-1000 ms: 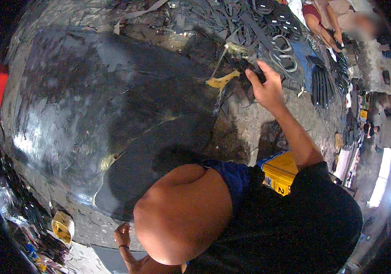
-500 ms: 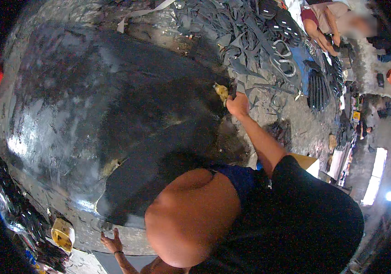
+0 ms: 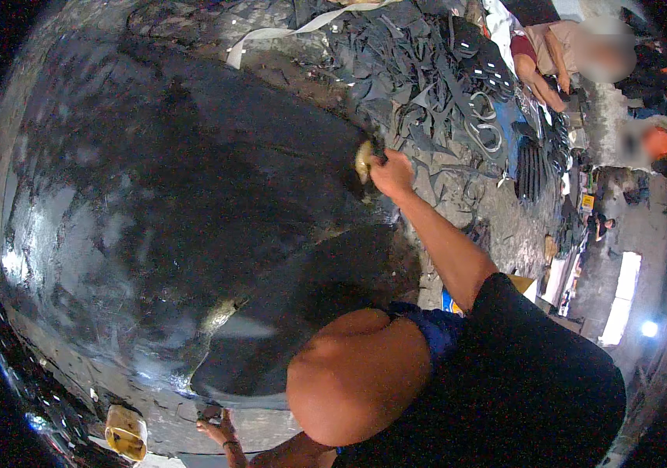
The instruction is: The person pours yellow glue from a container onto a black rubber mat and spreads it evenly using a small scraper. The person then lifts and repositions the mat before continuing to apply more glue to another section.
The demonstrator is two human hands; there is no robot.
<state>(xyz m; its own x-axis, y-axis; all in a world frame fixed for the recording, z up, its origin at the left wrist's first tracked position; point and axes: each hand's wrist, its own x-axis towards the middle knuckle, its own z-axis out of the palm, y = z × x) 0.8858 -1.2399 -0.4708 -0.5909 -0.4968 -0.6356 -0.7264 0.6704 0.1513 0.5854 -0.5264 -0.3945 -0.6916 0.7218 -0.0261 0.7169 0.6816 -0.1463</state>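
My right hand [image 3: 392, 176] is closed round the dark handle of a brush [image 3: 364, 161]. The brush's yellowish, coated head rests at the right edge of a wide black sheet [image 3: 130, 171], which looks wet and shiny in places. Closer to my bare knee lies a second dark piece [image 3: 255, 359] with a curved, lighter edge. Low in the picture, my left hand [image 3: 220, 430] is just off that piece's near edge, thumb and fingers apart. Nothing plainly shows in it; a small dark patch [image 3: 208, 412] lies by the fingertips.
A yellowish tub [image 3: 126, 431] stands at lower left. Dark strips and offcuts [image 3: 396, 70] heap beyond the sheet, with a pale strap [image 3: 294, 33] alongside. Another person [image 3: 540, 62] sits at upper right, near an orange round object [image 3: 658, 142].
The brush has turned, and its head now lies flatter against the sheet's edge. My left hand's fingers have drawn closer together. The whole view has shifted slightly.
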